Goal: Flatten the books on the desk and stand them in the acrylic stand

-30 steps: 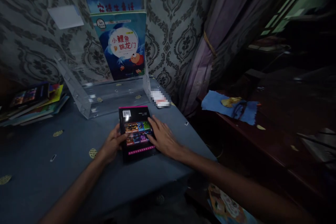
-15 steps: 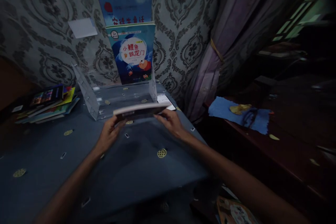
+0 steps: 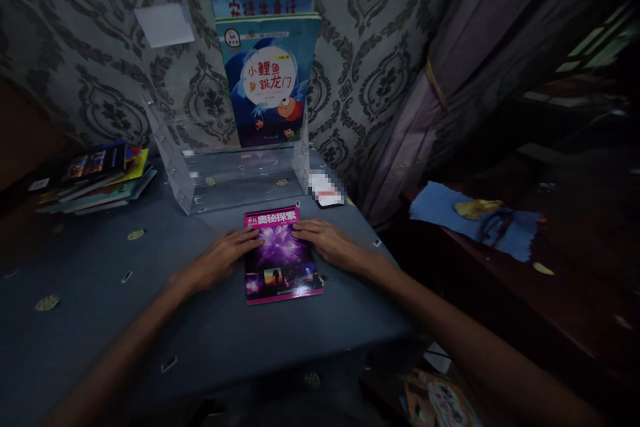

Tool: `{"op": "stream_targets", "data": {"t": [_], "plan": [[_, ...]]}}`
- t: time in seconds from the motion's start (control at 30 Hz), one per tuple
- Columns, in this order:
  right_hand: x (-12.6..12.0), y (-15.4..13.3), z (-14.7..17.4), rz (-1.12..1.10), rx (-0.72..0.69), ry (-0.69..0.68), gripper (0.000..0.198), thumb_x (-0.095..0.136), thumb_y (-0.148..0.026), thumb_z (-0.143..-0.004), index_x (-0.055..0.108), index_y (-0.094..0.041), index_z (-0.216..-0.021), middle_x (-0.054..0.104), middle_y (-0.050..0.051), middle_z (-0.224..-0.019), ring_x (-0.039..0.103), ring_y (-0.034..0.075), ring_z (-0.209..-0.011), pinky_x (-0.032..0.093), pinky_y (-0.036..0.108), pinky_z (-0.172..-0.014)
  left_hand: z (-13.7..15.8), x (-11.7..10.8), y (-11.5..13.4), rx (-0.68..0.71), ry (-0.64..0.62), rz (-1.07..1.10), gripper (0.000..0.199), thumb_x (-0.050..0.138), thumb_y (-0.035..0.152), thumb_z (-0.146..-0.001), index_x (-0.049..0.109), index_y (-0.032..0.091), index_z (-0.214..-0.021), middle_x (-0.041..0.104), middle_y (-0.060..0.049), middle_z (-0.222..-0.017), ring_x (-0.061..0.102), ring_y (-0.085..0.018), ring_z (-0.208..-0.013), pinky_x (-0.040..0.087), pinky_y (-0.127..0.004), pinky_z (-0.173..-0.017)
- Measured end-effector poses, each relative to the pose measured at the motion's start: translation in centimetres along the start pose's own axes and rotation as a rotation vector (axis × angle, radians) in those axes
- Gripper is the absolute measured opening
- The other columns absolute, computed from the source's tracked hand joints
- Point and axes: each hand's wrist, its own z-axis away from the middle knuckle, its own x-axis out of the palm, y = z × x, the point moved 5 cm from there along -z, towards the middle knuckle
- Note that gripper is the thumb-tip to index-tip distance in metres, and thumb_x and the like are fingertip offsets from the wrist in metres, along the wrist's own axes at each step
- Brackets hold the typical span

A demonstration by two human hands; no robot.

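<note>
Dk blue tablecloth [image 3: 210,333], glossy pink-edged purple bk [image 3: 281,255], face up

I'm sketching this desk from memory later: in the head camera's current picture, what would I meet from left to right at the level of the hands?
Stack of books → left hand → purple book → right hand → blue cloth.

The left hand [image 3: 220,260] and right hand [image 3: 333,247] lay their fingers on a purple book [image 3: 279,253] lying flat on the bench [image 3: 215,340]. A clear rack [image 3: 173,167] stands beyond.
</note>
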Motion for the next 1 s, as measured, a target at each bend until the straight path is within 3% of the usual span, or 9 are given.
{"op": "stream_targets", "data": {"t": [0.13,0.27,0.37,0.47,0.77,1.0], "plan": [[-0.1,-1.1,-1.5,0.038,0.08,-0.091,0.051,0.046,-0.002,-0.088,0.064,-0.02,-0.133,0.066,0.014,-0.136,0.058,0.028,-0.132,0.038,0.057,-0.115,-0.9,-0.2,-1.4,-0.096,0.164,-0.007,0.043,0.042,0.021,-0.101,0.054,0.023,-0.142,0.056,-0.01,-0.15,0.053,-0.022,-0.138,0.043,-0.046,-0.116],[2.0,-3.7,-5.1,-0.002,0.113,-0.056,0.064,0.045,0.0,-0.086,0.048,-0.013,-0.149,0.056,0.018,-0.148,0.049,0.027,-0.141,0.034,0.052,-0.12,-2.0,0.3,-2.3,-0.227,0.218,-0.06,0.039,0.044,0.031,-0.102,0.057,0.017,-0.136,0.054,-0.017,-0.15,0.052,-0.029,-0.138,0.043,-0.053,-0.114],[4.1,-5.6,-7.7,-0.025,0.093,-0.08,0.066,0.042,-0.002,-0.09,0.031,-0.001,-0.155,0.04,0.026,-0.158,0.033,0.028,-0.152,0.029,0.05,-0.124,-2.2,0.4,-2.2,-0.233,0.28,-0.047,0.041,0.042,0.029,-0.101,0.054,0.013,-0.137,0.056,-0.021,-0.146,0.052,-0.031,-0.138,0.043,-0.056,-0.113],[5.0,-6.2,-9.1,-0.028,0.105,-0.061,0.062,0.039,-0.01,-0.097,0.025,0.003,-0.156,0.035,0.029,-0.16,0.028,0.028,-0.154,0.027,0.048,-0.126,-2.0,0.2,-1.9,-0.214,0.354,-0.018,0.042,0.042,0.027,-0.099,0.049,0.012,-0.139,0.061,-0.021,-0.139,0.055,-0.031,-0.134,0.045,-0.054,-0.112],[4.7,-3.8,-7.6,0.018,0.255,0.05,0.061,0.046,-0.037,-0.102,0.035,-0.006,-0.154,0.045,0.025,-0.155,0.036,0.031,-0.15,0.029,0.053,-0.124,-2.2,-0.4,-1.9,-0.253,0.333,0.001,0.037,0.044,0.034,-0.101,0.051,0.016,-0.132,0.064,-0.015,-0.13,0.056,-0.03,-0.126,0.047,-0.05,-0.109],[2.1,-0.3,-4.4,0.069,0.406,0.165,0.047,0.044,-0.026,-0.101,0.05,-0.01,-0.145,0.058,0.021,-0.145,0.051,0.03,-0.139,0.032,0.054,-0.12,-2.1,-0.5,-1.8,-0.255,0.32,-0.029,0.04,0.042,0.035,-0.102,0.049,0.015,-0.135,0.063,-0.016,-0.132,0.055,-0.03,-0.126,0.046,-0.051,-0.109]]}}
